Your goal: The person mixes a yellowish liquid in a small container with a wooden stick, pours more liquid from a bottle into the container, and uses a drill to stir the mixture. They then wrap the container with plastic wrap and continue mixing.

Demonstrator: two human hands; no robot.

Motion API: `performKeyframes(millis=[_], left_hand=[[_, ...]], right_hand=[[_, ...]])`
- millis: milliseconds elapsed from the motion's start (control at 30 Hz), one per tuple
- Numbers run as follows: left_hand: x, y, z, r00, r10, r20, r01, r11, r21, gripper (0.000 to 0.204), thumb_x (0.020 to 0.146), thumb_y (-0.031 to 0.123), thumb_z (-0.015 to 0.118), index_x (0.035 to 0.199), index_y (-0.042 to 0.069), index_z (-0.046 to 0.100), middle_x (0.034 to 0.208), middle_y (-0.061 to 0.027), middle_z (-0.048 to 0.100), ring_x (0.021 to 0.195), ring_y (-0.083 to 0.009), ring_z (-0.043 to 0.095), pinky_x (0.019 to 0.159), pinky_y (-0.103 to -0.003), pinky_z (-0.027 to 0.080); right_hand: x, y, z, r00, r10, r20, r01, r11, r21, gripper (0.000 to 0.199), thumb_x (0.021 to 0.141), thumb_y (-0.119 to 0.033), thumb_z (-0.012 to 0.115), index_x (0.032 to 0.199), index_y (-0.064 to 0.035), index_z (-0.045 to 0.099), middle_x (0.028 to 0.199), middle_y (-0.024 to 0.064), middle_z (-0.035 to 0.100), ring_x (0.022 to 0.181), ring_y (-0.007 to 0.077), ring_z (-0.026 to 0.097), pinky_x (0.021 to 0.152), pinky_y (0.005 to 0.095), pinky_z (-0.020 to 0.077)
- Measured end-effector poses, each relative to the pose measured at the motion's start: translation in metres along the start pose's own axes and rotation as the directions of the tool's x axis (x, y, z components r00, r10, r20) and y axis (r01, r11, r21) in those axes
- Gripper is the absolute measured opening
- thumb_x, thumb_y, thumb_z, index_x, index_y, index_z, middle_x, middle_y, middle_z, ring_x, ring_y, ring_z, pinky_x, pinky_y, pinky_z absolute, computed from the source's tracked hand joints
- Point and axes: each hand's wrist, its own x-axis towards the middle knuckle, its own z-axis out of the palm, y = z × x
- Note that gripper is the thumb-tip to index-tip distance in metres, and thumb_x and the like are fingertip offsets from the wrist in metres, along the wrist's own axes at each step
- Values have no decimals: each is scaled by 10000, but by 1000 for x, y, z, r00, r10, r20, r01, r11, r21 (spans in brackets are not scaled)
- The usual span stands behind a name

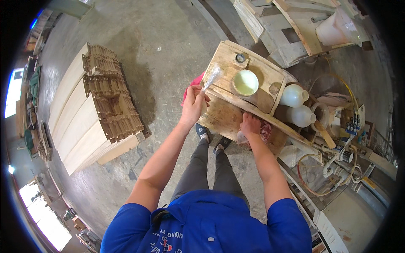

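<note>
In my left hand is a slim thing with a clear, crinkled, plastic-like tip, pointing up and away from me. Its lower end is pale and partly hidden by my closed fingers. My right hand is low over the wooden shelf of a stand, its fingers curled down. Beside that wrist lies a clear plastic bag with something reddish in it. What the right fingers grip is hidden. On the stand's wooden top are a round tub of pale green-white stuff and a small dark-rimmed round thing.
Two whitish plastic jugs stand at the stand's right, near a machine with hoses. Red cloth hangs at its left edge. A stack of curved wooden boards is on the floor to the left. A bucket sits far right.
</note>
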Motion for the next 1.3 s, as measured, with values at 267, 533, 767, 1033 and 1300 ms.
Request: performKeyframes(millis=[267, 533, 767, 1033, 1300], left_hand=[[8, -10, -9, 993, 110, 29, -108, 992, -72, 118, 932, 123, 496, 956, 14, 457, 810, -83, 576, 703, -132, 557, 652, -269, 475], [7, -11, -12, 994, 109, 19, -107, 992, -69, 110, 911, 117, 535, 946, 25, 486, 797, -46, 576, 705, -107, 547, 651, -238, 453], [15, -21, -8, 979, 187, -84, -191, 981, -37, 99, 905, 117, 547, 925, 35, 496, 816, -24, 562, 732, -85, 526, 666, -217, 435], [21, -21, -13, 981, 190, 37, -194, 949, 248, 119, 873, 123, 562, 897, 13, 524, 783, -62, 600, 743, -121, 579, 688, -264, 460], [20, 5, -13, 957, 286, 52, -276, 838, 471, 142, 818, 129, 616, 880, 12, 564, 774, -109, 643, 712, -183, 631, 662, -300, 479]], right_hand=[[-7, -8, 4, 965, 219, 144, -245, 949, 197, 337, 712, -275, 620, 944, -89, 461, 842, 119, 592, 774, 309, 608, 639, 432, 479], [-21, -17, 12, 883, 415, 220, -465, 705, 536, 284, 687, -291, 662, 801, -72, 523, 758, 109, 596, 639, 276, 573, 578, 390, 450], [-44, -37, -20, 665, -128, 736, -747, -104, 657, 109, 768, -91, 618, 714, -58, 529, 572, 37, 534, 430, 83, 453, 387, 226, 331], [-38, -64, -128, 943, -41, 331, -325, 103, 940, 259, 807, -35, 594, 1054, -18, 518, 697, 22, 528, 542, 88, 508, 483, 216, 391], [28, -90, -168, 917, -133, -376, 349, 725, 594, 505, 801, -16, 522, 1291, -33, 404, 843, 172, 599, 743, 361, 578, 685, 407, 481]])
